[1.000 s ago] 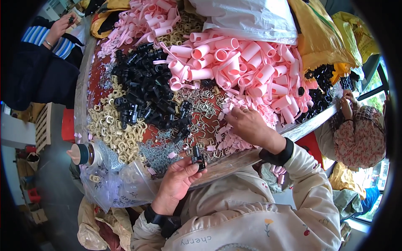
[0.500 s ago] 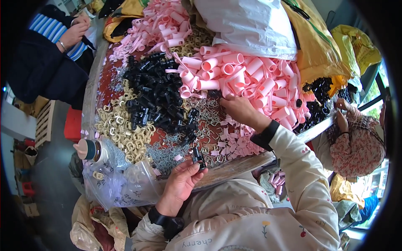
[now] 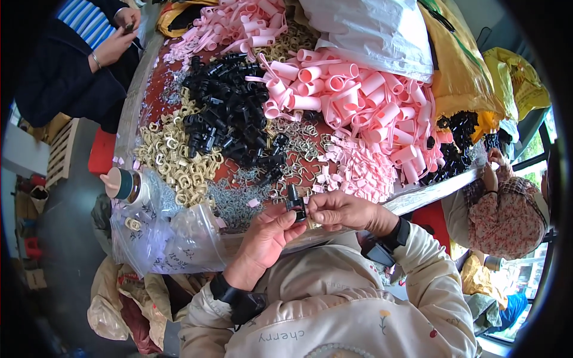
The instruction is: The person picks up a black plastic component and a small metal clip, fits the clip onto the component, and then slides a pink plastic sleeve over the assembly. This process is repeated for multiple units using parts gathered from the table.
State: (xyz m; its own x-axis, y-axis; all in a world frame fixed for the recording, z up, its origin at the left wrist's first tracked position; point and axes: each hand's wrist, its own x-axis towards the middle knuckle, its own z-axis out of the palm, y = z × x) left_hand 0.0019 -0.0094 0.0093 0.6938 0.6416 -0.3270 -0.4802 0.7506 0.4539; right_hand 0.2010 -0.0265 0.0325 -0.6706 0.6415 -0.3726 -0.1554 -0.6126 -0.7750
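My left hand (image 3: 267,238) grips a small black plastic part (image 3: 293,198) between thumb and fingers, its narrow end pointing up. Close by on the right, my right hand (image 3: 349,211) is closed in a pinch against the part's lower side. Whatever sits between those fingertips is too small to make out. Both hands are over the table's near edge. Beyond them lie bent metal wire clips (image 3: 303,156) and a pile of small pink pieces (image 3: 361,164). A heap of black plastic parts (image 3: 224,116) spreads farther left.
Pink plastic tubes (image 3: 358,98) are heaped under a white sack (image 3: 373,36). Beige rings (image 3: 173,152) and tiny metal pieces (image 3: 236,203) cover the left side. A bottle (image 3: 125,184) stands by clear plastic bags (image 3: 191,238). Other people's hands (image 3: 116,45) show at far left and right.
My right hand has come back from the pink tubes to meet my left hand at the black part. My left hand has risen slightly, still holding it. The view has shifted a little.
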